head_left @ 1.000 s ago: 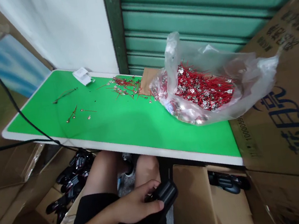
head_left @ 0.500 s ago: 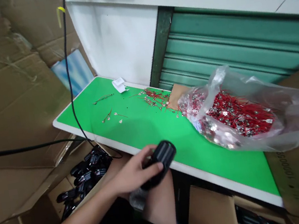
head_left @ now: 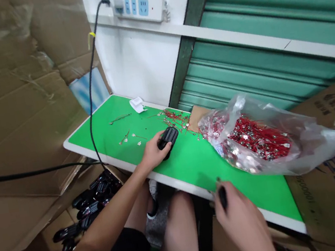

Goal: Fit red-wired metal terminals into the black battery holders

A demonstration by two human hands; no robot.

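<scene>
My left hand (head_left: 154,149) grips a black plastic casing (head_left: 170,135) with long ribbed slots, over the green tabletop (head_left: 188,160). Its fingers are wrapped round the casing's near side. At the table's front edge, my right hand (head_left: 239,215) is closed, smeared by motion. A small dark object (head_left: 222,197) shows between its thumb and fingers, too blurred to name. Beyond the casing lies a loose pile of red wires with metal contacts (head_left: 174,118). Several more metal contacts (head_left: 139,143) lie to the left of the casing.
An open clear plastic bag (head_left: 308,138) full of red-wired contacts rests on the table's right side. Black casings (head_left: 94,203) fill a carton at lower left. A black cable (head_left: 92,115) hangs down from the power strip (head_left: 140,8). Large cardboard boxes (head_left: 329,193) flank the table.
My left hand has carried the black casing forward, from the table's front edge to over the green top. My right hand has come into view at lower right. The view has tilted up.
</scene>
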